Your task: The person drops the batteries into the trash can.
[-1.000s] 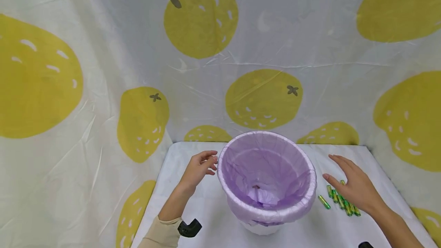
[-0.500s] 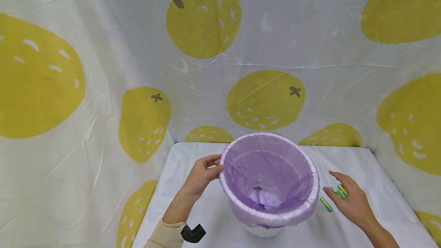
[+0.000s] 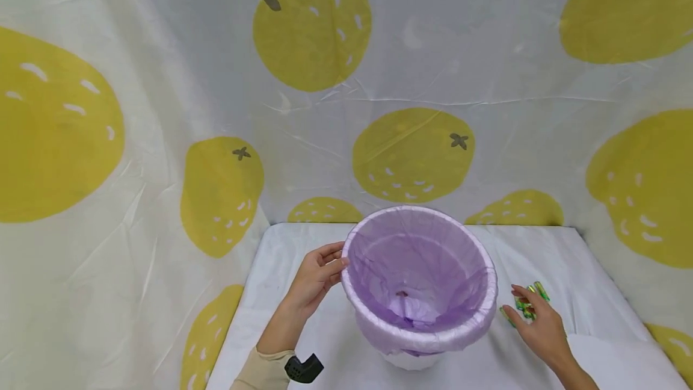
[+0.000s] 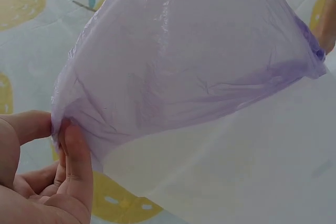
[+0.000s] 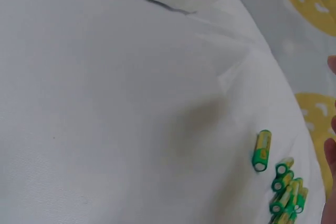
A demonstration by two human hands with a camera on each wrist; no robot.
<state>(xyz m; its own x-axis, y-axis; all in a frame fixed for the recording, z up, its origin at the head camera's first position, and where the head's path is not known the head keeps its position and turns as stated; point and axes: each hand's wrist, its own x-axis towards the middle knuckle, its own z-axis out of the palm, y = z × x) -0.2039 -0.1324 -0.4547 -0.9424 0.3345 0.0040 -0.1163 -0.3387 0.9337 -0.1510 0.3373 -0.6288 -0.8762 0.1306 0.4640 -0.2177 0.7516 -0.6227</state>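
A white trash can [image 3: 412, 361] stands on the table, lined with a thin purple trash bag [image 3: 465, 342] folded over its rim. At the rim's left side, my left hand [image 3: 315, 280] pinches the bag-covered edge between thumb and fingers; the left wrist view shows the bag [image 4: 173, 51] bunched at the fingertips. To the right of the can, my right hand [image 3: 541, 328] is over a loose group of green-and-gold batteries [image 3: 541, 291], partly hiding them. Its fingers are loosely bent with nothing between them. One battery [image 5: 262, 150] lies slightly apart from the pile.
A white cloth covers the table [image 3: 612, 342]. Behind and at both sides hangs a pale curtain [image 3: 303, 155] printed with yellow fruit. A small dark object lies inside the can at the bottom.
My left hand has moved right from beside the can and taken hold of its rim. My right hand has come lower and nearer over the batteries.
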